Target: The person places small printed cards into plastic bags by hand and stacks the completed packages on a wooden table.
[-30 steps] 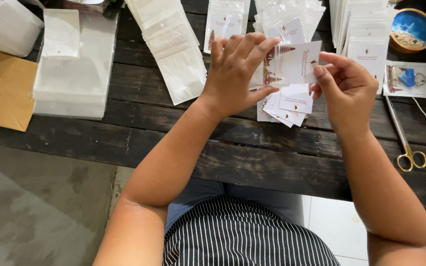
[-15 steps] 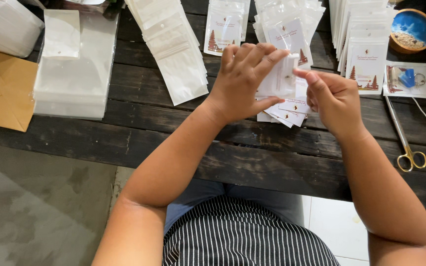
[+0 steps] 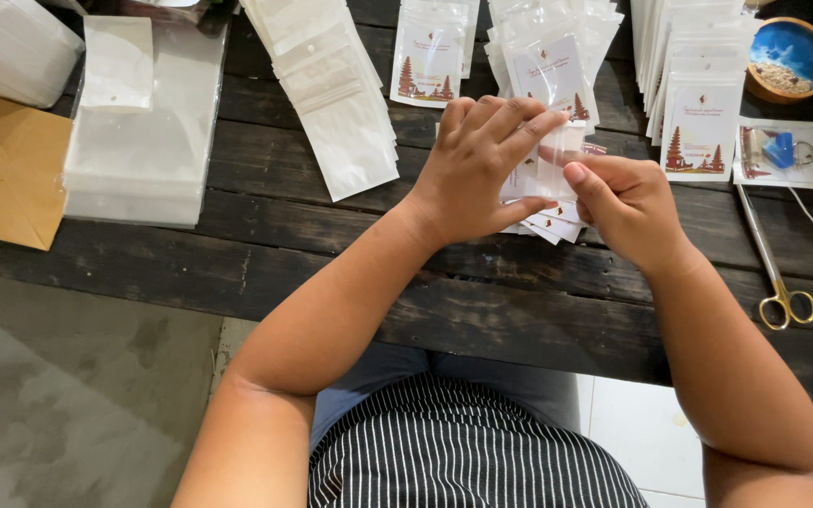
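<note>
My left hand and my right hand meet over a dark wooden table, both pinching a small clear plastic pouch between fingers and thumbs. The pouch stands roughly upright and a printed card shows inside it. Under the hands lies a small heap of white cards. Just beyond them is a pile of filled pouches.
Rows of empty clear zip bags and a wide stack of plastic sleeves lie to the left, by a brown envelope. Printed card packs, gold-handled scissors and a blue-lined bowl sit at the right.
The hands have drawn closer together and a little nearer me. The open left fingers have curled down onto the pouch, and the card now sits inside it.
</note>
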